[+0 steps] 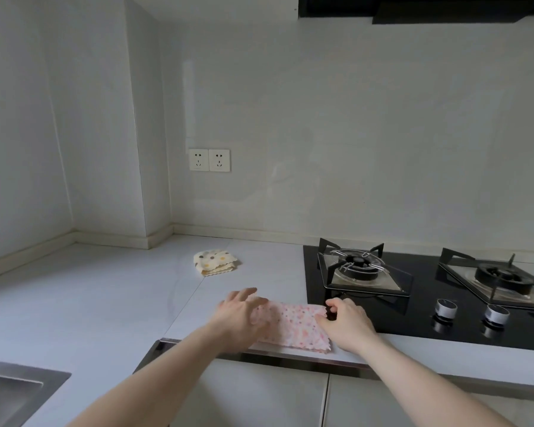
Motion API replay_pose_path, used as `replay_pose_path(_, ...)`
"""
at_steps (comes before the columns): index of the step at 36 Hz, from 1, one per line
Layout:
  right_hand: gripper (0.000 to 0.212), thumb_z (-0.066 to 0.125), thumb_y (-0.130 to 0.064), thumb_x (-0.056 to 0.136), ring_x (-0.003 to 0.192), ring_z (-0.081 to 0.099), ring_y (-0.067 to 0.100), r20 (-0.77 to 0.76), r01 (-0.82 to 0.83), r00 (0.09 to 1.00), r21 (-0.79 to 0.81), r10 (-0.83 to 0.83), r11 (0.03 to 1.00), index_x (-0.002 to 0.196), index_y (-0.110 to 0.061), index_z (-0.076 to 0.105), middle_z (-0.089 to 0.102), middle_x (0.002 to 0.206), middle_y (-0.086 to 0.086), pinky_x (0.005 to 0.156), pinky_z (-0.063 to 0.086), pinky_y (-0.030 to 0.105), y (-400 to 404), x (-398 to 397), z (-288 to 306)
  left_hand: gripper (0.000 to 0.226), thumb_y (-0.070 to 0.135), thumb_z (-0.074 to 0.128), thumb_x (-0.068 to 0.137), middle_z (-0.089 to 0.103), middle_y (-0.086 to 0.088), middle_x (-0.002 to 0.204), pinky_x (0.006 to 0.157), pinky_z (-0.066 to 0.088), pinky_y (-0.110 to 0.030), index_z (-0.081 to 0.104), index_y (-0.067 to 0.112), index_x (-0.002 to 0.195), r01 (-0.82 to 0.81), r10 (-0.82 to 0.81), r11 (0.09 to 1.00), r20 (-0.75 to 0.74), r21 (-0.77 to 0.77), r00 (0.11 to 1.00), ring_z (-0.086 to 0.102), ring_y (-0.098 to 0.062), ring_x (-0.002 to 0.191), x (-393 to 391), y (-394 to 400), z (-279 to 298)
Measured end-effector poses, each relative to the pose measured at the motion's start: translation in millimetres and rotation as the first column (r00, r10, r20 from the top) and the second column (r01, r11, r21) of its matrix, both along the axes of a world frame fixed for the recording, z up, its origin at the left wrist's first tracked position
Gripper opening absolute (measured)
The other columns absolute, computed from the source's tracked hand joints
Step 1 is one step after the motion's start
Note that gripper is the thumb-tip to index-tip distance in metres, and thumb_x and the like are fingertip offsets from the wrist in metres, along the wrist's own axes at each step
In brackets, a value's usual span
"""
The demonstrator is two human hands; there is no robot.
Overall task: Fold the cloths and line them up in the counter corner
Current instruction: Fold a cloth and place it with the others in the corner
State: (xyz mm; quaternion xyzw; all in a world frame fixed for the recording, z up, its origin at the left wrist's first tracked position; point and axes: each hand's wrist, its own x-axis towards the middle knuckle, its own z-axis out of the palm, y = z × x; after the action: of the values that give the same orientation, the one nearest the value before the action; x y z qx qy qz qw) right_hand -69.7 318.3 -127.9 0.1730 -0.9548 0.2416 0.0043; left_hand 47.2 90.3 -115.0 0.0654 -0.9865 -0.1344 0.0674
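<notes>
At the worktop's front edge the pink cloth (290, 325) lies lengthwise between both hands, left (239, 315) flat on it, right (347, 323) pinching its end.

Two bare forearms, no sleeves in view, left hand (239, 315) and right hand (347, 323) without gloves, rings, watch or bracelets, nails short

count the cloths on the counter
2: a folded dotted cloth toward the counter corner, and a pink cloth at the front edge under both hands. None seem hidden.
</notes>
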Motion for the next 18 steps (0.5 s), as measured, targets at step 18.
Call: replay_pose_path(18,0.013,0.066,-0.048,0.084,0.111,0.055,0.012,0.170,0.025,0.985,-0.034,-0.018,0.999,0.094,-0.040,0.062,0.060,0.103,-0.021,0.111,0.031,0.043,-9,-28,8,0.069,0.065,0.025,0.087,0.041,0.009,0.156,0.114,0.025,-0.040,0.050,0.035,0.143,-0.176,0.178,0.980,-0.023,0.090,0.984,0.035,-0.019,0.142,-36,-21,-8)
